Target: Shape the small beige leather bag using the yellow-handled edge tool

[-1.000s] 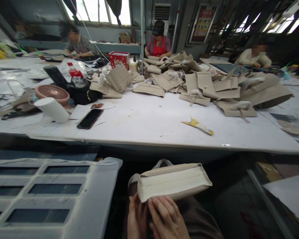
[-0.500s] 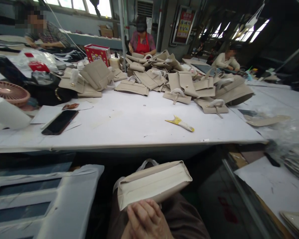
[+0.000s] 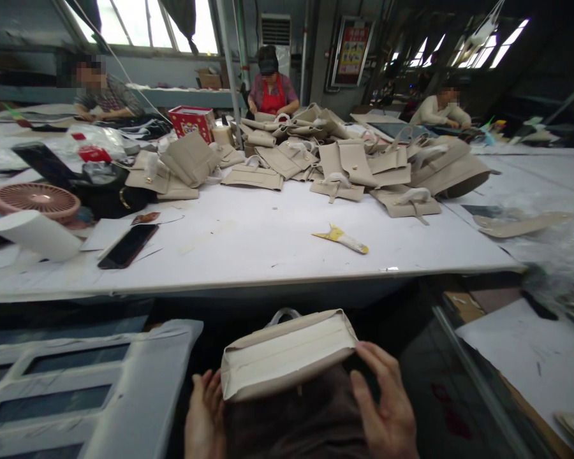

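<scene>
A beige handbag (image 3: 289, 355) lies tilted at my lap, with a long whitish face turned up towards me and a pale wrapped handle (image 3: 284, 315) behind its far edge. Against its left end are the fingers of my left hand (image 3: 205, 411), stretched out and partly hidden behind the bag. My right hand (image 3: 385, 401) touches the right corner with its fingertips, thumb held well apart. Neither hand is closed around the bag.
Ahead is a white table (image 3: 249, 248) with a yellow-and-white tool (image 3: 342, 240), a phone (image 3: 129, 246), a pink fan (image 3: 36, 203) and a pile of beige bag pieces (image 3: 291, 156). A white slotted rack (image 3: 143, 382) stands left. Several people work farther back.
My hands were together at the bag's lower edge and have moved apart to its two ends. The bag has shifted slightly left in view.
</scene>
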Demonstrator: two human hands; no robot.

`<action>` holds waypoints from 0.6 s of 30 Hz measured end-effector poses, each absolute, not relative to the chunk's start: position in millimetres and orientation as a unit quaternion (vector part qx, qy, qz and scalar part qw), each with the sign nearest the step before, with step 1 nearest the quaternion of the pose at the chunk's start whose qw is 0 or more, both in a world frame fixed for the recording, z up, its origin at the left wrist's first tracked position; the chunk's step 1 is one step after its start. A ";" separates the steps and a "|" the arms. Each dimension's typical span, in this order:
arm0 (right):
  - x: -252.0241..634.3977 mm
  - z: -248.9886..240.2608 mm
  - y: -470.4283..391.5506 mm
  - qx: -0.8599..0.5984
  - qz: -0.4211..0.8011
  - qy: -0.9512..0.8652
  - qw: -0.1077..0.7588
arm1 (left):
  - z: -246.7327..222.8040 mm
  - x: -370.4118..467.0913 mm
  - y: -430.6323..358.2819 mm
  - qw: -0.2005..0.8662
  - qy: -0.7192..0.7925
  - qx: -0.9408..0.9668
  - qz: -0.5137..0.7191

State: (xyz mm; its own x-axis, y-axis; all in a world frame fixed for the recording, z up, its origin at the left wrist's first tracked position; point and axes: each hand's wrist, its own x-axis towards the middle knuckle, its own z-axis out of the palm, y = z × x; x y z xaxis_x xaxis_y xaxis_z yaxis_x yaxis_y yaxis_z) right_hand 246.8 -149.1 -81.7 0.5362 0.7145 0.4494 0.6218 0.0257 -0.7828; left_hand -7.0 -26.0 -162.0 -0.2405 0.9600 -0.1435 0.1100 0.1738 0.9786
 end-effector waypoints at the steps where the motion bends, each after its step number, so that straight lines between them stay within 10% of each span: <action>1: 262.4 -89.5 -150.1 -0.727 0.110 -0.357 0.576 | -146.9 -15.8 -20.4 0.438 0.648 0.405 0.472; 6: 283.5 -141.9 -122.5 -0.646 0.417 0.040 0.638 | -62.4 -3.5 -4.0 0.292 0.517 0.750 0.292; 12: 241.0 -162.5 -86.0 -0.534 0.581 0.069 0.611 | -31.7 75.3 14.9 0.249 0.336 0.907 -0.033; 18: 236.9 -160.1 -73.6 -0.528 0.566 -0.004 0.633 | -26.4 96.6 25.0 0.266 0.327 0.901 -0.099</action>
State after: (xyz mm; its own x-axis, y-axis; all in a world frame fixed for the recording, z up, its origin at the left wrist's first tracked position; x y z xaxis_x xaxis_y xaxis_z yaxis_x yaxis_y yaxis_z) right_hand 236.9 -73.6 -160.1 0.3596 0.7206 -0.5928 -0.7124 -0.1983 -0.6732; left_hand 96.6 25.0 -26.4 0.7665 0.5367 -0.3528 0.6423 -0.6444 0.4150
